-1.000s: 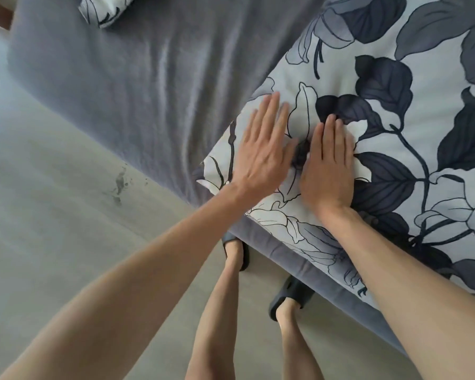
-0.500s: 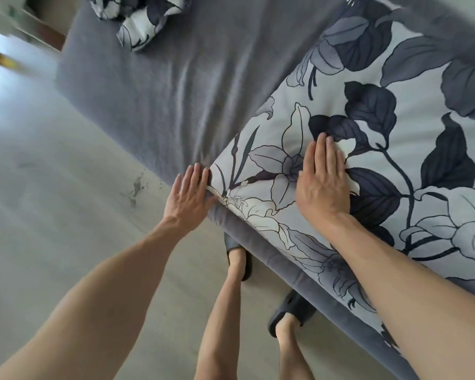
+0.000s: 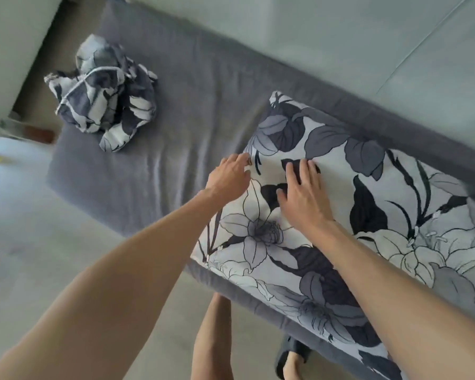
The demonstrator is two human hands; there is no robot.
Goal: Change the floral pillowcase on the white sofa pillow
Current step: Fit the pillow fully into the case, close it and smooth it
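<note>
1. At far left we see a crumpled floral pillowcase lying in a heap on the grey sofa, well apart from our hands.
2. Our left hand reaches to the left edge of the pillow; its fingers look loosely bent against the fabric, but we cannot tell whether they pinch it.
3. Our right hand lies flat on top of the pillow, fingers spread and straight, pressing the floral cover.
4. The pillow, dressed in its floral case, rests on the sofa seat, filling the right side.
5. Below, our legs and a dark slipper stand on the floor.
</note>
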